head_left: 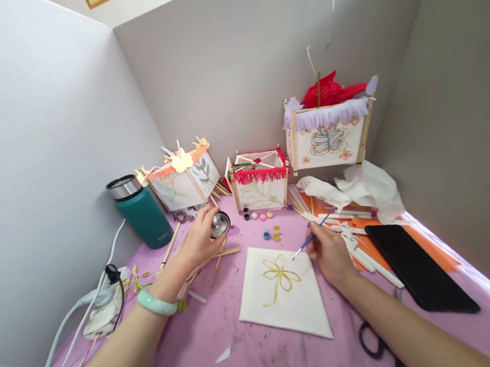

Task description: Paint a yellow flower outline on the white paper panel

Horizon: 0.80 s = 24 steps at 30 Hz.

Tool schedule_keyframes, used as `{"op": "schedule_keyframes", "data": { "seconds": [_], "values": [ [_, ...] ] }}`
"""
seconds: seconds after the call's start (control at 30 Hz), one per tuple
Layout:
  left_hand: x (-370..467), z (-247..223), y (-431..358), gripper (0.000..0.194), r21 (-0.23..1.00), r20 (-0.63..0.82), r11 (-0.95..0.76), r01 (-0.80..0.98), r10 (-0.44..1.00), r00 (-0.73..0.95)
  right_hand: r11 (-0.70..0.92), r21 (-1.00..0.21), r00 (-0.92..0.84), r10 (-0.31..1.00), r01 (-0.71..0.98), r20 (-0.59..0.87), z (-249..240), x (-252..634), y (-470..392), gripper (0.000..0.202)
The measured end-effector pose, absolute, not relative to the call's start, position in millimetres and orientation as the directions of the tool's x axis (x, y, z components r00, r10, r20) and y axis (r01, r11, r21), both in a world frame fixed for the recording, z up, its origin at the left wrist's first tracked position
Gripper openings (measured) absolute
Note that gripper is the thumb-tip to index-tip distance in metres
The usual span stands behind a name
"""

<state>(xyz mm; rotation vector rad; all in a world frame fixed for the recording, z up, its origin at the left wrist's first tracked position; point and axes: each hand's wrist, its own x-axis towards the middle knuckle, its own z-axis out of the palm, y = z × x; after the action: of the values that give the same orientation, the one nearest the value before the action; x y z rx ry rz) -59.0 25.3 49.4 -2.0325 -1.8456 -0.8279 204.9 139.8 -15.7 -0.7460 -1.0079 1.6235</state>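
Note:
My right hand (330,250) is closed around a thin blue paintbrush (307,241). The brush tip points down and left, near the upper right of a white square sheet (257,297). A yellow flower with a curling stem (279,275) is painted on that sheet. Fingers of my left hand (202,236) curl round a small round metal cup with a dark rim (219,224), left of and beyond the sheet. Small paint pots, among them a blue one (267,235) and a pink one (262,217), sit behind the sheet. A pale green bangle (157,303) circles my left wrist.
Three stick-framed paper lanterns, left (175,189), middle (262,193) and right (330,147), line the back. A green tumbler (144,219) and power strip (102,314) stand left. Right are a black phone (421,267), scissors (372,341), white tissue (370,184) and orange paper (440,257).

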Motion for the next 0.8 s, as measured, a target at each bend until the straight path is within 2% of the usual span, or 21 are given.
{"op": "schedule_keyframes", "data": {
  "seconds": [0.2,0.27,0.4,0.7,0.8],
  "values": [
    [-41,50,57,0.055,0.074,0.620,-0.282,0.957,0.765,0.178,-0.079,-0.911,-0.257,0.966,-0.405,0.030,-15,205,140,0.032],
    [-38,41,68,0.054,0.073,0.556,-0.271,0.960,0.810,0.187,-0.062,-0.914,-0.252,0.967,-0.401,0.045,-16,205,140,0.032],
    [-37,29,81,0.055,0.116,0.317,-0.204,0.972,0.935,0.159,-0.055,-0.916,-0.251,0.967,-0.397,0.051,-16,206,140,0.032],
    [-41,27,89,0.057,0.120,0.312,-0.217,0.969,0.935,0.170,-0.084,-0.923,-0.268,0.963,-0.374,0.021,-13,205,138,0.032],
    [-40,27,87,0.060,0.132,0.249,-0.212,0.968,0.953,0.175,-0.076,-0.925,-0.272,0.962,-0.371,0.030,-13,205,139,0.032]
  ]
}}
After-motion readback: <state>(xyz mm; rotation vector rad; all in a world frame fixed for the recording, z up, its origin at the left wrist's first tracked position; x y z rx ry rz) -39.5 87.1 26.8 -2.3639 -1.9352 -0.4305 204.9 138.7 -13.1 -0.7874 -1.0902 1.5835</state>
